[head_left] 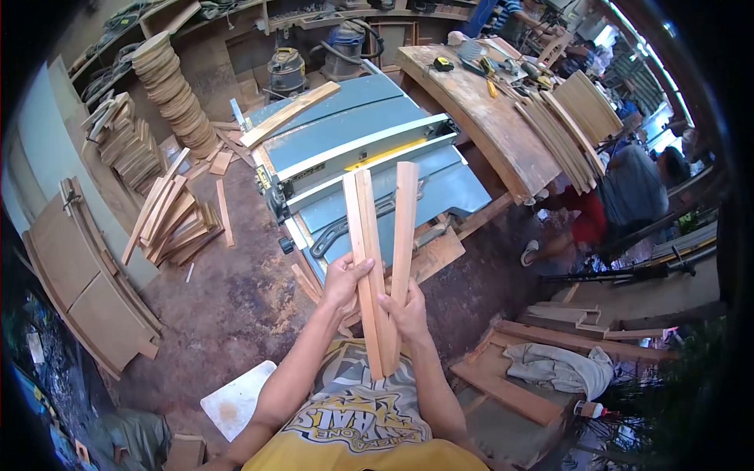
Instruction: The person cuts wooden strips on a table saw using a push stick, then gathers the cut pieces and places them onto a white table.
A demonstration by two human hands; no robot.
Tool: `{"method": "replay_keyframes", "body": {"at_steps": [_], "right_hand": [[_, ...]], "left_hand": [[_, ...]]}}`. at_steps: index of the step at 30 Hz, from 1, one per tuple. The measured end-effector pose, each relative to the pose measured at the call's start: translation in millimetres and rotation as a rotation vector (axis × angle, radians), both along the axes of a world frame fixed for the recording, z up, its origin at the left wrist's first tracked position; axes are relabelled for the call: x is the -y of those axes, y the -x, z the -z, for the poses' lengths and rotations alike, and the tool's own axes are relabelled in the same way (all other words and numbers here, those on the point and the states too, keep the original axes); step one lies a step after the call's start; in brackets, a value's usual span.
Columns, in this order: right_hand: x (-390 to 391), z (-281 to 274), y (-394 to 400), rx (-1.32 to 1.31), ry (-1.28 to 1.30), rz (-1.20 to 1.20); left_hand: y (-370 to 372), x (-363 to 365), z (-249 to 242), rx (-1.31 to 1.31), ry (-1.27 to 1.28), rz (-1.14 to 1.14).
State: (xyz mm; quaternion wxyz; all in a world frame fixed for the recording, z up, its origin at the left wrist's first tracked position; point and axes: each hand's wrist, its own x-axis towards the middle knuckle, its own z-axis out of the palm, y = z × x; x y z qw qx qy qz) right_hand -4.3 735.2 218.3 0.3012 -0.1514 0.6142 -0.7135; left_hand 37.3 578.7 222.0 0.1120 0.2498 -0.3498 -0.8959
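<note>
My left hand point(345, 282) is closed around the left-hand wooden strips point(366, 235), its thumb pressed across their front. Lower down on the right, my right hand point(406, 311) grips another long wooden strip point(404, 212), with the thumb reaching over to the left-hand wood. The pieces are held upright in front of my shirt, spreading apart toward their upper ends in a narrow V. Behind them stands a blue-grey table saw point(330, 135) with a long metal fence point(322, 184). In this view the strips' upper ends overlap the saw's near edge.
A loose board point(290, 114) lies across the saw's far left. The workbench point(471, 90) at right carries a tape measure point(443, 64) and curved wooden slats point(554, 141). Stacked wood pieces point(174, 220) sit on the floor at left. A person point(577, 212) is at the right.
</note>
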Motion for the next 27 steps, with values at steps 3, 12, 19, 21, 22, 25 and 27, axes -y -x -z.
{"method": "replay_keyframes", "body": {"at_steps": [3,12,19,21,22,25,27], "right_hand": [[0.3,-0.9,-4.7,-0.112,0.010,0.072],[-49.5,4.2,40.4,0.072,-0.068,0.087],[-88.7,-13.2,123.6,-0.122,0.051,0.132],[-113.5,-11.7,168.6,-0.094,0.004,0.160],[-128.9,-13.6,198.7,-0.186,-0.112,0.218],[-186.9,1.3,322.6,-0.453,-0.450,0.353],[-230.7,9.6,429.5,-0.746,-0.613,0.398]], "left_hand": [[5.8,-4.4,4.5,-0.045,0.076,0.033],[52.4,-29.5,7.9,-0.047,-0.139,0.229],[149.3,-85.4,-0.9,0.021,-0.007,0.294],[201.3,-111.2,6.2,0.024,0.073,0.309],[232.0,-125.7,13.0,0.010,0.107,0.315],[353.4,-173.1,23.5,-0.037,0.140,0.277],[447.1,-203.2,20.3,-0.048,0.134,0.229]]}}
